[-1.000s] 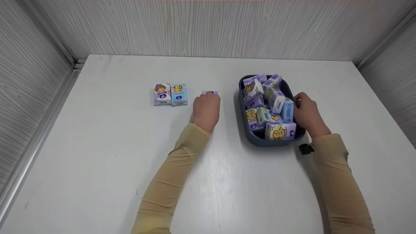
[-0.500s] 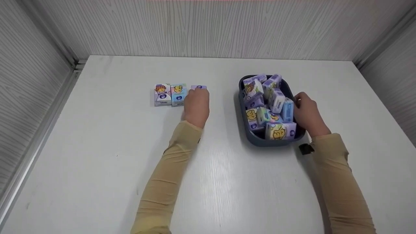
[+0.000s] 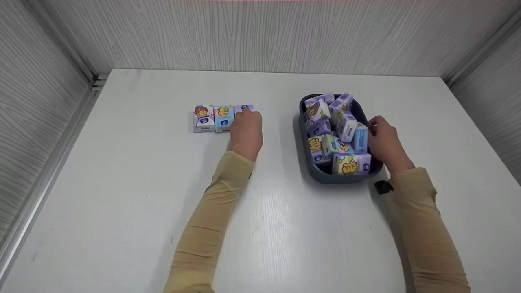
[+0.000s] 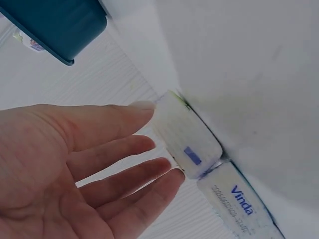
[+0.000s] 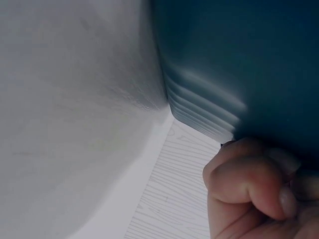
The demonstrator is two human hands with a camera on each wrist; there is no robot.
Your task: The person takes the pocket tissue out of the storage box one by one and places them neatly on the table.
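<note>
In the head view, my left hand point(image 3: 246, 134) reaches over a purple tissue pack point(image 3: 244, 108), partly hidden under the fingers. The left wrist view shows its fingers point(image 4: 144, 204) extended, thumb tip and fingertips at the edges of that tissue pack point(image 4: 187, 134). Directly left of it lie a blue tissue pack point(image 3: 224, 119) and a white-and-purple one point(image 3: 204, 119), side by side in a row. My right hand point(image 3: 386, 142) holds the right side of a dark blue plastic tub point(image 3: 325, 178); in the right wrist view its curled fingers point(image 5: 244, 179) lie against the wall.
Several more tissue packs point(image 3: 352, 164) are heaped loosely in the tub, some leaning above its rim. All stands on a white table point(image 3: 122, 203), with grey wood-grain panels point(image 3: 268, 36) at the back and both sides. A small black object point(image 3: 383, 186) shows by the right cuff.
My left hand has slid the purple tissue pack leftward along the table, and it now sits beside the blue one. My right hand and the tub have stayed put.
</note>
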